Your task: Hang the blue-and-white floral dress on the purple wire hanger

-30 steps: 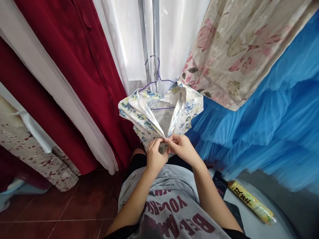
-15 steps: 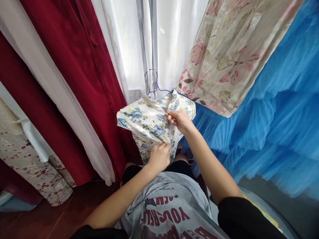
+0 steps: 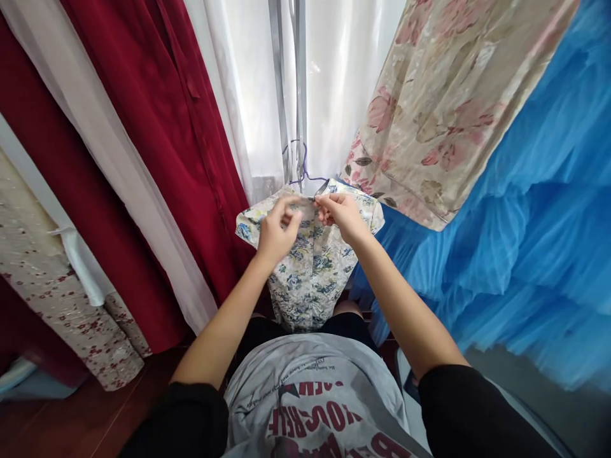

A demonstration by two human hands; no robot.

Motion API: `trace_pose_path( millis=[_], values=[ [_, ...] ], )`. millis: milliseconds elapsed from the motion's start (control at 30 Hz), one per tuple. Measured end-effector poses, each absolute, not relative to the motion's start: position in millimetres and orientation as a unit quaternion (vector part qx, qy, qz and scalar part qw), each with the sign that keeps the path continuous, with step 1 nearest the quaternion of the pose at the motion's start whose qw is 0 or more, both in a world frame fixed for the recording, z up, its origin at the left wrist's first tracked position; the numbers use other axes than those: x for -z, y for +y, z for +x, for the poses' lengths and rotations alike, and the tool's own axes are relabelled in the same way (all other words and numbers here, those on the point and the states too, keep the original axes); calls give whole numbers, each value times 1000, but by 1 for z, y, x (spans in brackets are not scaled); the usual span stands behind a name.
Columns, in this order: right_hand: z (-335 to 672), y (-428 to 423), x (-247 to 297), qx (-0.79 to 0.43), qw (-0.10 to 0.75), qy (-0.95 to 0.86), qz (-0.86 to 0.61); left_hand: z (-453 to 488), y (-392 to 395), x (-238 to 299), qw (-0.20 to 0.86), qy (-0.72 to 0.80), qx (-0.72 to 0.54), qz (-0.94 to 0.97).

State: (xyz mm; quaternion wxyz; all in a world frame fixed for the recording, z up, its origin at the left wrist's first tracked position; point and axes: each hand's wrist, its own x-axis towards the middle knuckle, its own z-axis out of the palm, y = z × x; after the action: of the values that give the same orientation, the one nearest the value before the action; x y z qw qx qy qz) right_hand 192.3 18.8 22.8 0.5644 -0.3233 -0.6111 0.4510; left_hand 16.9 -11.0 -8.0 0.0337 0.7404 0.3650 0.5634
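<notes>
A floral blouse (image 3: pixel 310 273), white with blue flowers and short sleeves, hangs upright on a purple wire hanger (image 3: pixel 305 166) in front of my knees. My right hand (image 3: pixel 344 217) is closed in a pinch on the blouse's neckline, right of its middle. My left hand (image 3: pixel 279 230) is over the left side of the chest, just below the neckline. Its fingers are bent and slightly blurred, with a gap between thumb and forefinger, and nothing shows between them. A straight seam or front edge runs down the middle of the blouse.
Metal poles (image 3: pixel 300 83) rise behind the hanger, before white curtains (image 3: pixel 351 83). Dark red cloth (image 3: pixel 138 108) hangs to the left. A pink-flowered beige garment (image 3: pixel 443 121) and blue ruffled tulle (image 3: pixel 529 254) hang close on the right. A reddish-brown floor (image 3: pixel 128 413) shows at lower left.
My left hand has left the lower front of the blouse and moved up towards the neckline. The blouse now hangs straighter and flatter. My right hand stays pinched at the neckline, slightly higher.
</notes>
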Motion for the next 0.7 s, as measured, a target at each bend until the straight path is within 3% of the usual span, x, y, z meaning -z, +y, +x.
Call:
trace_pose_path(
  millis=[200,400,567,700],
  values=[
    [190,28,-13,-415,586,-622,-311,19,24,-33,-12,322,-454,831],
    [188,34,8,-300,605,-655,-339,23,27,-32,-46,320,-512,796],
    [188,35,11,-239,566,-692,-378,25,26,-30,-4,310,-554,772],
    [184,29,24,-189,523,-719,-417,15,31,-36,49,285,-660,693]
  ],
)
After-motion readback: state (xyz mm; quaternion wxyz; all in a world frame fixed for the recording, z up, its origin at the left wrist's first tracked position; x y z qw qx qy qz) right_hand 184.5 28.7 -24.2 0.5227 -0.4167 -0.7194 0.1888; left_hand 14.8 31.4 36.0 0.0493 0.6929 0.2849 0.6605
